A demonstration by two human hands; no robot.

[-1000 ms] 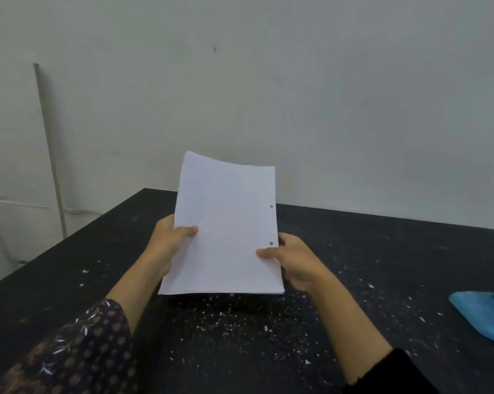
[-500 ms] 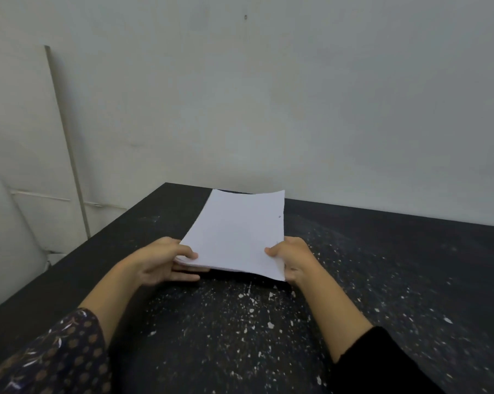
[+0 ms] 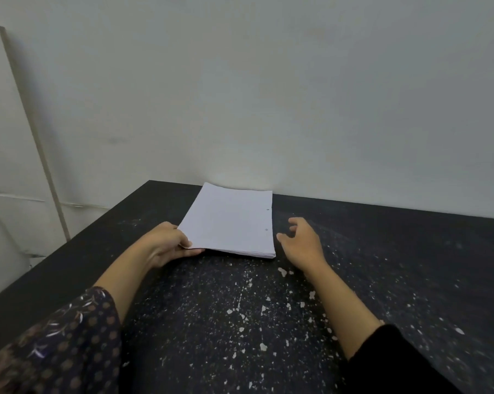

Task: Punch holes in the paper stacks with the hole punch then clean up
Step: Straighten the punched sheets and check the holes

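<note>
A white paper stack [image 3: 228, 221] lies flat on the black table [image 3: 396, 251], near the far edge by the wall. Two punched holes show along its right side. My left hand [image 3: 167, 244] holds the stack's near left corner, thumb on top and fingers under it. My right hand [image 3: 304, 241] hovers just right of the stack, fingers spread, touching nothing. The hole punch is out of view.
White specks and paper bits [image 3: 240, 308] are scattered over the table between my arms. A grey wall rises right behind the table. A thin wooden stick [image 3: 32, 132] leans on the wall at the left, past the table's left edge.
The stack went from upright in both hands to flat on the table, farther from me. My right hand let go and moved off to the right. The view swung left, losing the blue punch.
</note>
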